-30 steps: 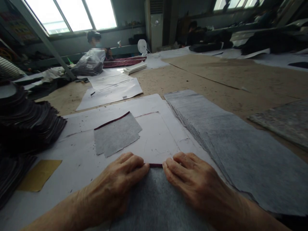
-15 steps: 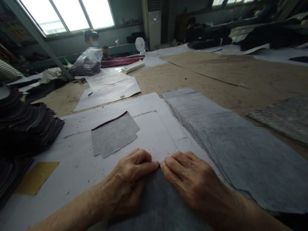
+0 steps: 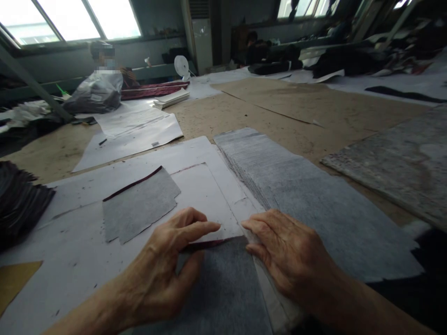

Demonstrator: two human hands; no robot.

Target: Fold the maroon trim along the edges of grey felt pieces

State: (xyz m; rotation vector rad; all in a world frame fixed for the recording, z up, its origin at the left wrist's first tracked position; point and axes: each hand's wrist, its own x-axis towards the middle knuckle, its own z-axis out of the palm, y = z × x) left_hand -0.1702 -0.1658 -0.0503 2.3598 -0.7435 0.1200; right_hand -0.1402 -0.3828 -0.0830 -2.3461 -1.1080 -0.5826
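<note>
A grey fabric panel (image 3: 226,288) with a dark red folded strip along its far edge lies in front of me on white paper (image 3: 77,237). Over the panel's left part is my left hand (image 3: 164,260), its thumb and fingers apart, with nothing between them. My right hand (image 3: 289,251) rests by the panel's far right corner; its thumb stands a little away from the fingers and I see nothing gripped. Beyond my left hand lies a smaller grey fabric piece (image 3: 141,204), also edged in dark red. Overlapping grey panels (image 3: 296,186) lie to the right.
A dark fabric stack (image 3: 21,204) stands at the left, near a yellow-brown card (image 3: 17,279). Mottled grey felt (image 3: 394,158) lies right. Farther back are paper sheets (image 3: 139,135), a small white fan (image 3: 181,67) and a person behind a plastic bag (image 3: 96,90).
My hands have moved apart, and their pinch at the panel's far edge has loosened. The dark red edge now shows between them. The view has turned to the right.
</note>
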